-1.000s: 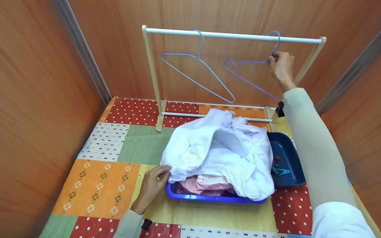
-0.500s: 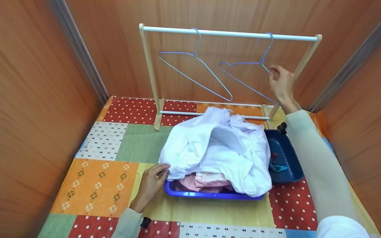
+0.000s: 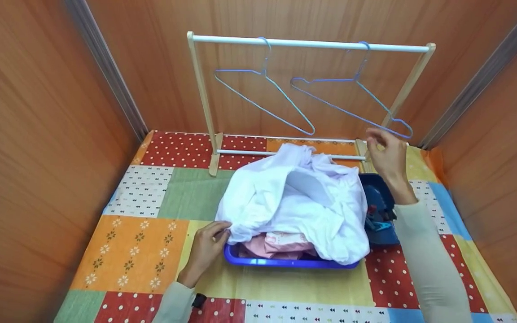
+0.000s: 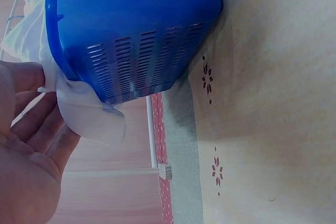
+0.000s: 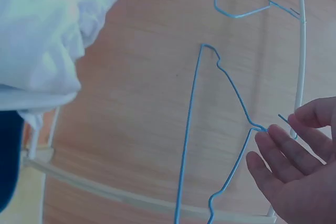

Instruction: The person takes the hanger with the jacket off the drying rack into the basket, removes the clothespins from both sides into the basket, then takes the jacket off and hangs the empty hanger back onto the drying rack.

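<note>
In the head view, white cloth garments (image 3: 258, 197) are heaped over a blue basket (image 3: 292, 264), with pink clothing (image 3: 281, 247) showing at its front. My left hand (image 3: 204, 249) pinches the cloth's left edge; the left wrist view has the white cloth (image 4: 86, 111) between thumb and fingers beside the slotted basket wall (image 4: 131, 35). A bluish wire hanger (image 3: 332, 80) hangs at the right of the rack bar (image 3: 317, 43). Just below its lower right corner, my right hand (image 3: 388, 157) holds nothing, its fingers loosely bent. Another wire hanger (image 3: 288, 100) hangs to the left.
A dark blue tray (image 3: 376, 186) with clothespins (image 3: 378, 225) stands right of the basket, partly behind the right forearm. Wooden rack posts (image 3: 202, 89) rise behind the heap. Wood-patterned panels (image 3: 29, 112) enclose three sides, and a patchwork cloth (image 3: 133, 251) covers the surface.
My right hand has let go of the right hanger, which hangs freely on the bar, and has moved down. The left hand stays at the white cloth's edge.
</note>
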The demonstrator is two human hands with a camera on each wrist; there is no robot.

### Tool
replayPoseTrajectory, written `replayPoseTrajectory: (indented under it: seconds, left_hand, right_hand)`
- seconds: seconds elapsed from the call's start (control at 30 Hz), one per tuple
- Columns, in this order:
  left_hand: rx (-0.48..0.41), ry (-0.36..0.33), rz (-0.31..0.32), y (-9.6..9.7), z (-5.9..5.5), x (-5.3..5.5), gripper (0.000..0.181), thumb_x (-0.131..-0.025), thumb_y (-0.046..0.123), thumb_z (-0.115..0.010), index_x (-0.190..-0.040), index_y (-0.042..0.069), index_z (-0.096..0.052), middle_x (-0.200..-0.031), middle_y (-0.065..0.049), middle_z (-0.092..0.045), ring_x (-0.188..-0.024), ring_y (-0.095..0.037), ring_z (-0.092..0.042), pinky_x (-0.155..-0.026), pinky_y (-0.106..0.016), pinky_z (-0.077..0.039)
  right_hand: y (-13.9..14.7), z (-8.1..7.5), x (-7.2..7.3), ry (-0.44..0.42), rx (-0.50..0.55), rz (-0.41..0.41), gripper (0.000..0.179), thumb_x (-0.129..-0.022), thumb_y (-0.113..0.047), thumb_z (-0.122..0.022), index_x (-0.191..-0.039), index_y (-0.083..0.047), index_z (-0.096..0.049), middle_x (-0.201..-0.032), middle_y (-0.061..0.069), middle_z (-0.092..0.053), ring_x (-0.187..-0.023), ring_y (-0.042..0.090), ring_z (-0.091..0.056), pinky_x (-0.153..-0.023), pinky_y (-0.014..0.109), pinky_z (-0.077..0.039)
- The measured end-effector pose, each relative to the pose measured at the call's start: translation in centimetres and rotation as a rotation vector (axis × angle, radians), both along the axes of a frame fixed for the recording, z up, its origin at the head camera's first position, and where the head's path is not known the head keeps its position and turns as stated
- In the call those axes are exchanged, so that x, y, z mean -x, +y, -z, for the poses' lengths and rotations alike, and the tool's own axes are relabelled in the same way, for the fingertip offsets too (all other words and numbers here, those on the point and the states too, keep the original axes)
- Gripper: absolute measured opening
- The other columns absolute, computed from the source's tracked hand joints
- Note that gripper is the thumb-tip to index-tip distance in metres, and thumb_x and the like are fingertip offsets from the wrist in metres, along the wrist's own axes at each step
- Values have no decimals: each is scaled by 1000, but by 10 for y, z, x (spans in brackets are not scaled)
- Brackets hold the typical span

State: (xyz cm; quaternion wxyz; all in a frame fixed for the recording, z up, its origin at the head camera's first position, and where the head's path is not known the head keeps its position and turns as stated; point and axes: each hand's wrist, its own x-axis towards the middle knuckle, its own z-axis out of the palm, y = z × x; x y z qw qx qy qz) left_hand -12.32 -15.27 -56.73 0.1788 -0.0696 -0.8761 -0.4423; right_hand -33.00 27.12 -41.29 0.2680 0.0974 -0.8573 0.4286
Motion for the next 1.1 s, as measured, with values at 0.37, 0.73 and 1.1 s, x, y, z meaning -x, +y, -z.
replayPoseTrajectory:
  seconds: [0.37, 0.73, 1.1]
  left_hand:
    - [9, 29, 3, 0, 0, 3, 19, -86, 1, -71, -104, 6, -74, -103, -7, -75, -95, -20, -72, -81, -35, -60]
    - [37, 23, -2, 1, -2, 1, 22, -87, 3, -72, -108, 6, -73, -105, -8, -75, -96, -21, -72, -81, -37, -60]
    - [41, 31, -12, 3, -1, 2, 21, -86, 1, -71, -107, 5, -73, -103, -9, -75, -93, -21, -72, -80, -38, -59]
  right_hand:
    - [22, 35, -69, -230, -46, -67, 38, -96, -32, -62, -124, -6, -66, -120, 14, -70, -108, 28, -67, -90, 16, -53]
    - [34, 80, -129, -355, -220, -168, 45, -91, -29, -71, -130, -9, -62, -131, 14, -63, -114, 31, -63, -92, 37, -56]
    - [39, 109, -155, -570, -337, -130, 65, -89, -45, -69, -143, -13, -50, -141, 20, -53, -108, 37, -65, -77, 44, -60]
